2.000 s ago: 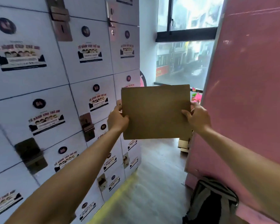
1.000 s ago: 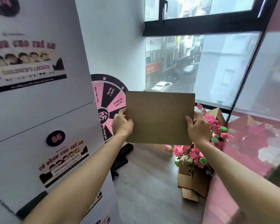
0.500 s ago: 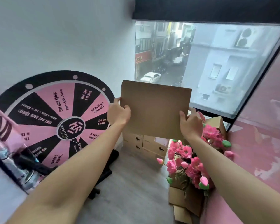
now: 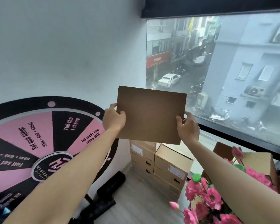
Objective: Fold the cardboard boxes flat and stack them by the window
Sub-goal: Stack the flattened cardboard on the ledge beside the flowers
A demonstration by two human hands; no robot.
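Cardboard, a flattened box (image 4: pixel 150 115), is held mid-frame before the window (image 4: pixel 217 75), pinched at its side edges by left hand (image 4: pixel 113 118) and right hand (image 4: pixel 188 127), apparently awaiting lowering onto the stacked cartons (image 4: pixel 158 160) below.

**Surroundings: non-task items in view**

- Prize wheel (image 4: pixel 44 143): pink and black segments with printed text, circular logo at the hub; stands against the white wall (image 4: pixel 68 49) at left.
- Black stand base (image 4: pixel 103 196): on the floor below the wheel.
- Artificial pink flowers (image 4: pixel 208 198): lower right, with a green bud among them.
- Grey wood-look floor (image 4: pixel 136 206).
- Street outside: white pickup truck (image 4: pixel 169 80), red shop sign reading "VITUS" (image 4: pixel 158 59), grey building with air-conditioning units (image 4: pixel 254 91).
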